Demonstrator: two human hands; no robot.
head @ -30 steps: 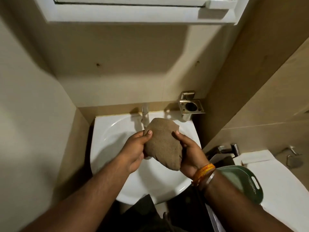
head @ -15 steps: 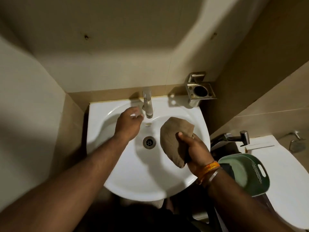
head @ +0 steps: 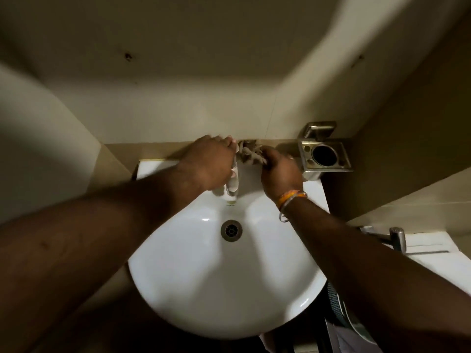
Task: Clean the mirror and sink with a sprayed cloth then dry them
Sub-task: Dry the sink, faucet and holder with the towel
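Both hands work at the back of the sink (head: 178,276), in the upper middle of the frame. The left hand (head: 209,164) is wrapped around the tap (head: 233,186); the right hand (head: 279,173) is closed on the bunched brown cloth (head: 248,154) behind it. A hard tug could snag the cloth on the tap base, or knock the metal holder (head: 326,155) just right of it. No mirror is visible.

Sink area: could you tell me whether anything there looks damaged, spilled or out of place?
Nothing stands out. The sink looks intact, with no visible spill; the left hand is on the tap, and the right hand holds the cloth behind it.
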